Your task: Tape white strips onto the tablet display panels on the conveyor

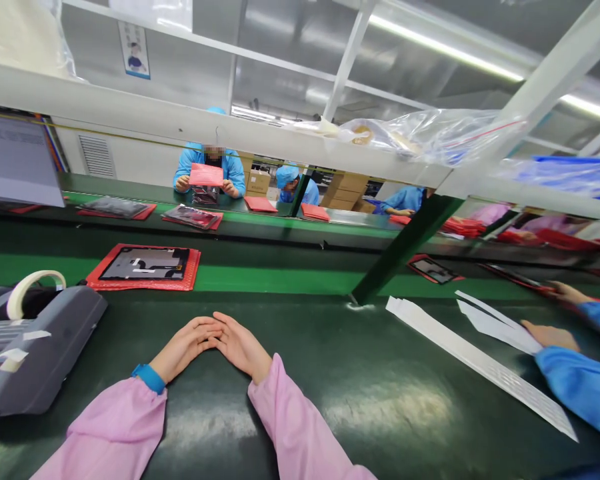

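Observation:
My left hand [189, 342], with a blue band at the wrist, rests on the dark green workbench [325, 407]. Its fingers are stretched out and meet those of my right hand [241, 345], which are also extended. The fingertips touch and partly overlap, and I see nothing held in either hand. Beyond my hands, a flat display panel [150, 264] with a dark frame lies on red bubble-wrap bags [193, 280]. To the left of my left hand stands a grey tape dispenser [65, 347] with a roll of cream tape [21, 293].
Long white strips [480, 363] lie at the right, beside a co-worker's hand [553, 335] in a blue sleeve. A green post [405, 250] rises from the bench's far edge. Across the line, a person [235, 170] holds a red bag [206, 175].

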The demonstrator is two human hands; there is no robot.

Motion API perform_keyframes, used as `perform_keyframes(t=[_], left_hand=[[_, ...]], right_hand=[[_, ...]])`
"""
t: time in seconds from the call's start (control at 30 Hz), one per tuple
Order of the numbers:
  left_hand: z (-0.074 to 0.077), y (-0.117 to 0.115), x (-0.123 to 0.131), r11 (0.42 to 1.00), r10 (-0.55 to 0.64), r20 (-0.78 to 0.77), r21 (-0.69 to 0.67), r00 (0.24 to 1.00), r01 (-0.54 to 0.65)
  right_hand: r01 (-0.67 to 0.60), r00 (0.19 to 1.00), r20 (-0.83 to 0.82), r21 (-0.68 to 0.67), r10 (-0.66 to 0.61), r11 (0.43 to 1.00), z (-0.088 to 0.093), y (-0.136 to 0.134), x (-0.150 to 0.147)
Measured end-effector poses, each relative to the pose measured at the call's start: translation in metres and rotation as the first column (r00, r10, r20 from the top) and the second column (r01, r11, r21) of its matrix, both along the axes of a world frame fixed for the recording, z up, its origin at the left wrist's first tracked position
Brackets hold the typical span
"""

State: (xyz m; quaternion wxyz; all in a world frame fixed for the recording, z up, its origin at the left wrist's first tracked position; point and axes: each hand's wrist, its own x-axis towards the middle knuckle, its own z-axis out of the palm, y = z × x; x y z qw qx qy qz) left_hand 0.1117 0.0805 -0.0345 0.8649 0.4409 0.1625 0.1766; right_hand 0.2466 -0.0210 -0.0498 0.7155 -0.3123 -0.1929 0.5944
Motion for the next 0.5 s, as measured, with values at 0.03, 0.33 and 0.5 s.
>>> perform_keyframes(t=[0.03, 0.33, 0.5], left_hand=[[0.0009, -0.0014, 0.0001, 1.0, 0.011, -0.009, 0.013, 1.0, -0.011], [-0.0024, -0.0049, -0.0031, 0.998, 0.026, -0.031, 0.061, 0.999, -0.024], [-0.0037, -0.0061, -0.0042, 0.998, 0.012, -0.018, 0.066, 1.0, -0.011]], right_hand=[[-0.001, 1.0, 0.004, 0.0, 0.001, 1.0, -0.0002, -0.0007, 0.0006], [0.007, 0.997, 0.072, 0.001, -0.007, 1.0, 0.0022, -0.0047, -0.0031], [0.014, 0.997, 0.074, -0.026, -0.012, 1.0, 0.0028, -0.007, -0.0032]])
